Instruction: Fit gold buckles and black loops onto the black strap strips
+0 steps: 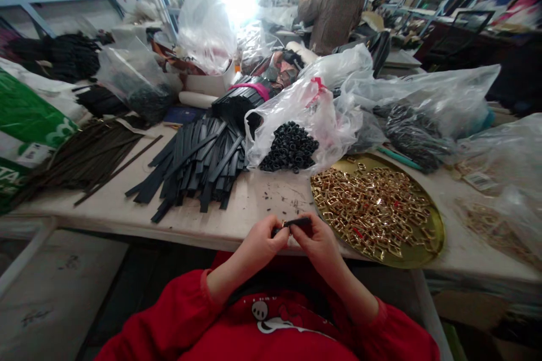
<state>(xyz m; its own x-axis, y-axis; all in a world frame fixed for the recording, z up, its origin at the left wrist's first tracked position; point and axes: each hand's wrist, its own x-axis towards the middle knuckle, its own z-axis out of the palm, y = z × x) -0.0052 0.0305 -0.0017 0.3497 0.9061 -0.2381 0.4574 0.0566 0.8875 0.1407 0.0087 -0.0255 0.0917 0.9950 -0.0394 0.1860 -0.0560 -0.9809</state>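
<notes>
Close to the table's front edge, both of my hands meet on one dark strap (301,221). My left hand (265,238) pinches its left end, where a small gold buckle (286,224) shows between the fingers. My right hand (318,240) grips the strap from the right with bent fingers. Part of the strap and buckle is hidden by my fingertips. To the right is a round gold tray (440,231) heaped with gold buckles (376,208). Beyond my hands, small black loops (290,146) spill from a clear plastic bag (330,118).
Black straps (199,158) lie in a loose pile at left centre, beside thin brown strips (97,146). A green and white bag (29,130) stands far left. More plastic bags (423,107) crowd the back and right. A person (336,8) is in the background.
</notes>
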